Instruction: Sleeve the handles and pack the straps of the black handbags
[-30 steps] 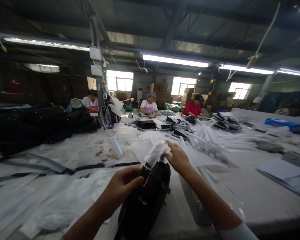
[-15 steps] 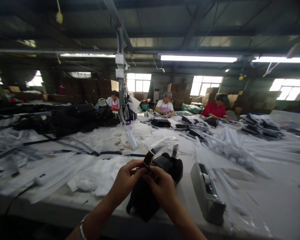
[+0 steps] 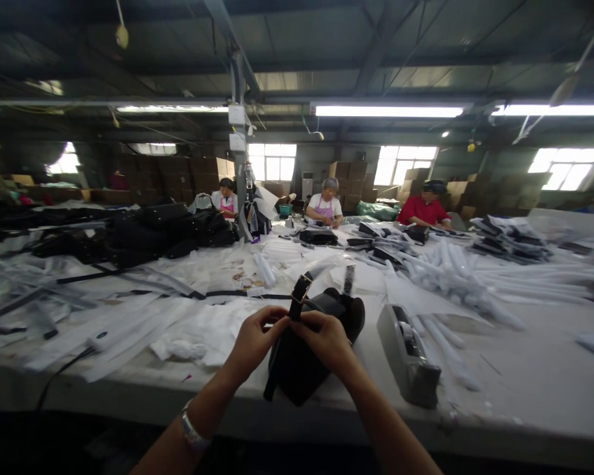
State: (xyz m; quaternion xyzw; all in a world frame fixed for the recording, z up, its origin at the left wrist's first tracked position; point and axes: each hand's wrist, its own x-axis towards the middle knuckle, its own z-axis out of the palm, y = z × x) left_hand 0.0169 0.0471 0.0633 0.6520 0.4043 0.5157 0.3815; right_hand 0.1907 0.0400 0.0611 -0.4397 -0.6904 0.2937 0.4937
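Observation:
A black handbag [image 3: 301, 369] rests near the front edge of the white-covered table, partly behind my hands. From its top rises a black strap [image 3: 297, 305] with a gold-coloured buckle [image 3: 301, 288]. My left hand [image 3: 257, 340] pinches the lower part of this strap from the left. From the right, my right hand [image 3: 324, 336] pinches the same spot, with the fingertips of both hands meeting there. The strap's end between the fingers is hidden. Just right of the bag stands a grey tape dispenser [image 3: 408, 356].
Crumpled white wrapping sheets [image 3: 198, 333] lie left of the bag, with a dark cable [image 3: 64, 369] beyond them. White padding rolls [image 3: 450, 277] spread to the right. Black bags [image 3: 163, 231] are heaped at the back left. Several people sit across the table, one in a red top [image 3: 424, 210].
The buckle strap now stands more upright, and my fingertips have come together lower on it. The bag has shifted slightly right, and the camera view has moved a little.

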